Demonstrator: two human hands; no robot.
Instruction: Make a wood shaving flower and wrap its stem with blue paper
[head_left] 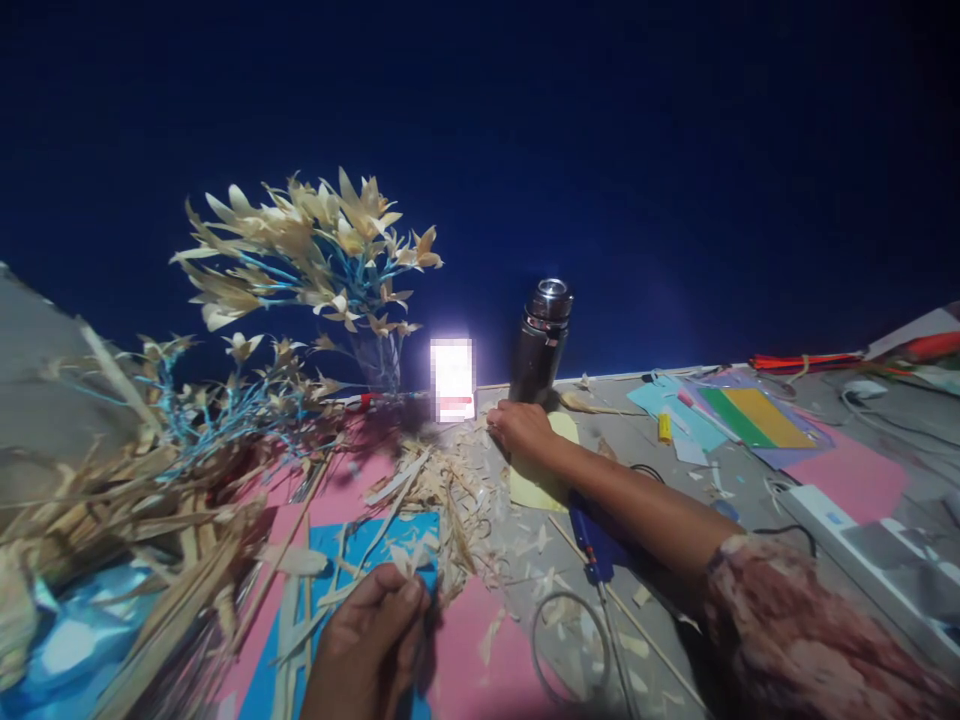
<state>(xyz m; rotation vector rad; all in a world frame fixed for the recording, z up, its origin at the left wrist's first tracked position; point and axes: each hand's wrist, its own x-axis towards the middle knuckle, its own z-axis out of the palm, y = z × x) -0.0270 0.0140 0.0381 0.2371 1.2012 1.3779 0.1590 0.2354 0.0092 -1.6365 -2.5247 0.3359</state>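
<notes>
My left hand (371, 635) is low in the middle, thumb and fingertips pinched on a small flower of pale husk petals (412, 553). My right hand (521, 430) reaches across to the foot of a dark thermos flask (541, 345). Its fingers are bent down among the husk scraps (450, 490); what they grip, if anything, is hidden. Under my right forearm lie a yellow paper sheet (536, 485) and a dark blue tool (592, 540) with a cord. Blue card (352, 545) and pink paper (487, 645) lie around my left hand.
Husk flowers on blue stems (322, 250) stand in a clear vase at the back left, with dry husks (172, 560) heaped in front. A bright glowing object (452, 380) stands by the dark wall. At right are a power strip (870, 550), coloured paper (757, 415) and a yellow stick (664, 428).
</notes>
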